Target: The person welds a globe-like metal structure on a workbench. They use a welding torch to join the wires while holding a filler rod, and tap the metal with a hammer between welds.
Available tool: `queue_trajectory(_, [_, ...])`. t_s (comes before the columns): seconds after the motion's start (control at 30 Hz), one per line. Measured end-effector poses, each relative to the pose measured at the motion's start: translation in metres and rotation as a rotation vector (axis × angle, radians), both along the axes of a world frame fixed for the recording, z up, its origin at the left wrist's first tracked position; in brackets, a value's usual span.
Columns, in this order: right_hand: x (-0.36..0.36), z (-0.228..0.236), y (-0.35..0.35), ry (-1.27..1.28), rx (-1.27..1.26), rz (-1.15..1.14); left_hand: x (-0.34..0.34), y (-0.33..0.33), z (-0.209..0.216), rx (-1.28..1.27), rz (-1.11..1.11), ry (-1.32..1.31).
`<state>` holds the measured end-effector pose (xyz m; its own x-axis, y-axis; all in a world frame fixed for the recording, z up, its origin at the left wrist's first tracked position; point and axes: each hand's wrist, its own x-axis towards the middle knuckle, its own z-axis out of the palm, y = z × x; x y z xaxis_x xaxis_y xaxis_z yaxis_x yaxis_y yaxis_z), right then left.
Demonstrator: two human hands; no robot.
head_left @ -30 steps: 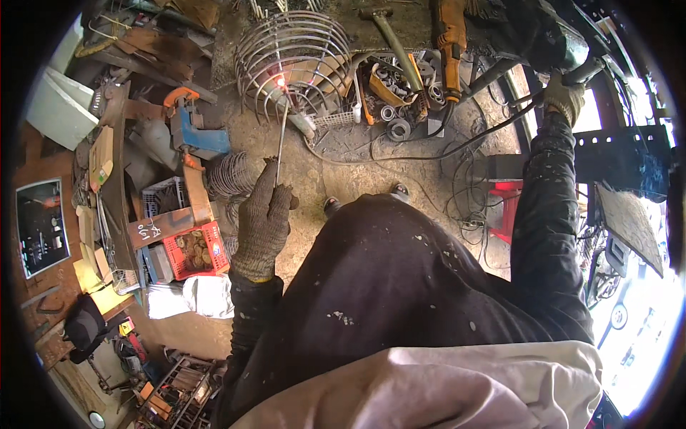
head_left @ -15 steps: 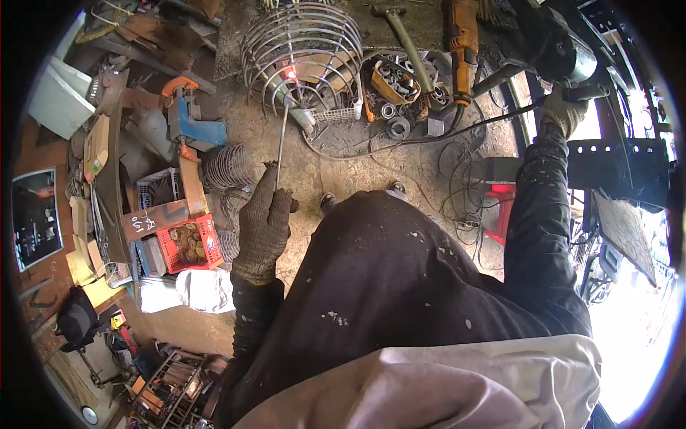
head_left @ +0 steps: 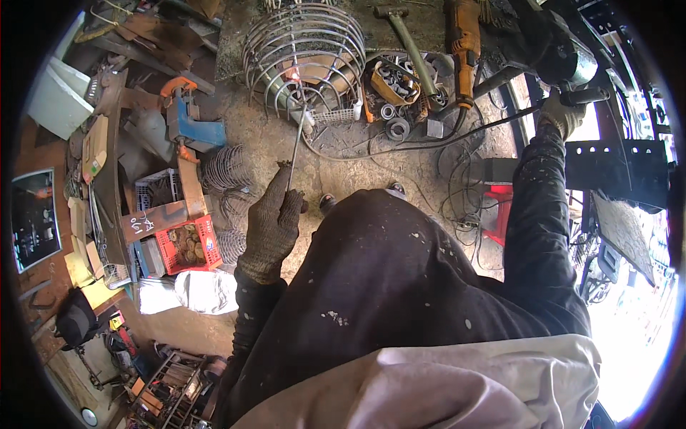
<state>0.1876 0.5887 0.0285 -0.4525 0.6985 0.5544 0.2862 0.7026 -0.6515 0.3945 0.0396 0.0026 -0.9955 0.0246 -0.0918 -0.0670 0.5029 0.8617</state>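
My gloved left hand (head_left: 271, 232) is closed around the near end of a thin metal rod (head_left: 297, 139). The rod points away from me, and its far end overlaps the near edge of a cage of bent metal rings (head_left: 304, 46). A faint reddish glow shows among those rings; whether the rod touches there, I cannot tell. Stretched out to the far right, my right arm ends in a gloved hand (head_left: 561, 118) wrapped round a dark handle (head_left: 587, 95) beside a dark machine (head_left: 568, 61). That hand's fingers are partly hidden.
Beyond the floor lie a hammer (head_left: 411, 53), an orange power tool (head_left: 464, 46) and a yellow container of metal rings (head_left: 393, 82). A cable (head_left: 429, 145) crosses the floor. At left are a blue clamp-like tool (head_left: 196, 130), wire coils (head_left: 227, 168) and a red crate (head_left: 212, 243).
My left hand and the rod have shifted a little to the right and slightly nearer me. The reddish glow looks weaker. My right hand keeps its hold on the handle.
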Motion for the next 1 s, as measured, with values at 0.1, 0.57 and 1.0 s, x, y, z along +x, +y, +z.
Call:
queue_trajectory(0.1, [-0.006,-0.010,0.014,0.043,0.041,0.022,-0.001,-0.003,-0.003,-0.008,-0.025,0.049])
queue_trajectory(0.57, [-0.006,-0.023,0.017,0.015,-0.138,-0.035,0.006,0.004,0.003,0.026,-0.033,-0.003])
queue_trajectory(1.0, [0.005,-0.032,0.020,-0.047,-0.149,-0.084,0.004,0.008,0.005,0.006,-0.047,-0.033])
